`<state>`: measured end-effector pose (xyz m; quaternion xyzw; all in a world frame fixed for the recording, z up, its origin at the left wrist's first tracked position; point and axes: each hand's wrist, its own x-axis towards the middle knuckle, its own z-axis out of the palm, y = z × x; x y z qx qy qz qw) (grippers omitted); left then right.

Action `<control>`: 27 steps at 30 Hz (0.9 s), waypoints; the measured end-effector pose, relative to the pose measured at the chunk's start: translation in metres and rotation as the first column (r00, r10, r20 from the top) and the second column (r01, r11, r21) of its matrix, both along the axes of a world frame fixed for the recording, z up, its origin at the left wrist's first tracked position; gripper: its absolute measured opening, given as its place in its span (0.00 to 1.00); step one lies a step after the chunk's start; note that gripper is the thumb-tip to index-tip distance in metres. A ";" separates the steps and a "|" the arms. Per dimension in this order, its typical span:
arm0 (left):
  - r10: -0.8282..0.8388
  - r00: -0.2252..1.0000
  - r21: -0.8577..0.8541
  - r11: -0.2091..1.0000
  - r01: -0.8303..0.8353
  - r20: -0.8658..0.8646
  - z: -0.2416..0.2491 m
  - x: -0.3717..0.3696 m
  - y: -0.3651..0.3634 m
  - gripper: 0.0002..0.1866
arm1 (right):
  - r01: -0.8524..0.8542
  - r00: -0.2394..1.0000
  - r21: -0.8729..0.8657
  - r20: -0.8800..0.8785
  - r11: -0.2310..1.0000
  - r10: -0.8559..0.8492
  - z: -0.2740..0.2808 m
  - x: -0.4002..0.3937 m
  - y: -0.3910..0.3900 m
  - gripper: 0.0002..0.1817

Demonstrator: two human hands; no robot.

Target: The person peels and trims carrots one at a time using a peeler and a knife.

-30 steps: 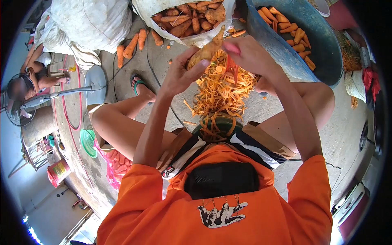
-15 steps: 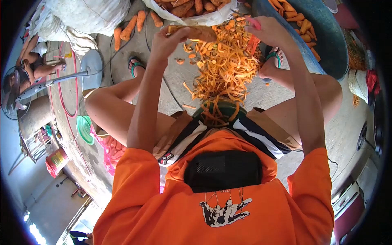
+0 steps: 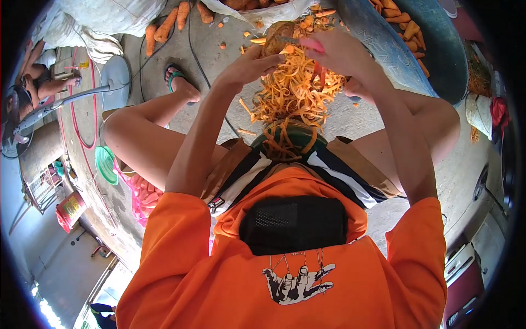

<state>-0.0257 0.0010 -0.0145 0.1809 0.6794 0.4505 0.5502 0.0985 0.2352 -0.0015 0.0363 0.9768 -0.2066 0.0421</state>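
Observation:
My left hand (image 3: pixel 246 70) is closed round the near end of a large brownish carrot (image 3: pixel 277 36), which is held tilted above the peelings. My right hand (image 3: pixel 344 52) grips a pink-handled peeler (image 3: pixel 312 45), its thin metal blade at the carrot's side. Something red hangs below the right hand; what it is I cannot make out. Under both hands lies a heap of orange carrot peelings (image 3: pixel 296 98) with a few cut ends in it. More strips hang over a green tub (image 3: pixel 282 134) between my knees.
A blue basin (image 3: pixel 378 41) at the upper right holds peeled carrots. An open white sack (image 3: pixel 268 12) of unpeeled carrots stands ahead, with several loose carrots (image 3: pixel 170 24) to its left. A fan (image 3: pixel 60 104) and a seated person (image 3: pixel 46 82) are at the left. A black cord (image 3: pixel 203 60) crosses the floor.
The carrot has swung from lying sideways to pointing away from me. My right hand has moved left, bringing the peeler against it. The view has shifted slightly.

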 end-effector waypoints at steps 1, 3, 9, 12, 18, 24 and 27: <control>-0.039 0.993 0.027 0.999 0.042 -0.113 0.002 0.003 0.002 0.17 | 0.005 0.995 -0.003 0.096 1.000 -0.005 0.001 0.000 -0.007 0.20; -0.005 0.987 0.051 0.999 0.014 -0.158 -0.007 0.006 0.002 0.16 | 0.004 0.982 -0.005 0.191 1.000 -0.003 0.004 0.000 -0.018 0.19; 0.056 0.978 0.057 0.997 -0.046 -0.201 -0.015 0.008 0.004 0.19 | -0.024 0.988 -0.063 0.153 0.998 0.033 -0.007 -0.002 -0.033 0.16; 0.071 0.978 0.015 0.997 -0.069 -0.195 -0.017 0.009 0.005 0.21 | -0.043 0.992 -0.056 0.112 0.998 0.049 -0.010 -0.003 -0.036 0.15; 0.039 0.979 -0.074 0.996 -0.055 -0.202 -0.003 0.012 0.008 0.22 | 0.021 0.997 0.098 0.069 0.995 -0.028 -0.021 -0.012 -0.031 0.11; -0.006 0.957 -0.065 0.998 -0.013 -0.291 -0.001 0.016 0.011 0.26 | 0.069 0.995 0.173 0.064 0.982 -0.081 -0.036 -0.021 -0.007 0.12; -0.064 0.961 -0.108 0.994 0.036 -0.270 0.010 0.022 0.007 0.27 | 0.205 0.955 0.224 0.169 0.953 -0.245 -0.084 -0.023 0.051 0.16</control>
